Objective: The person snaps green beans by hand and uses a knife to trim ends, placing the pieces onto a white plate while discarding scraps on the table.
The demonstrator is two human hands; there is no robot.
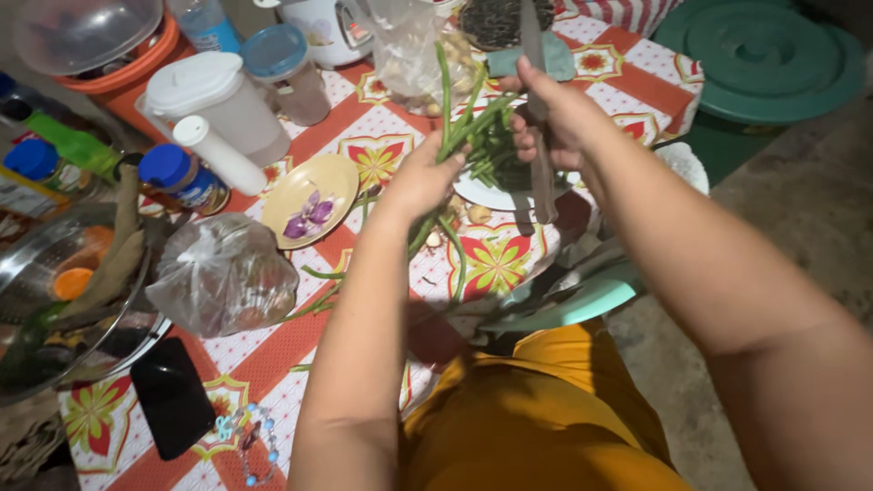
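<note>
the left hand (423,177) is clenched around a bundle of long green beans (473,123) above a white plate (482,193). the right hand (555,118) grips a knife (536,64), blade pointing up beside the beans.

Dim warm light, soft blur.

Left hand (420,177) gripping a bunch of long green beans (473,127), right hand (550,118) closed on a knife (538,109) beside them, above a white plate (482,193); yellow dish (309,186) with purple peels, tied plastic bag (223,273), black phone (173,395), red flowered tablecloth (300,345)
</note>
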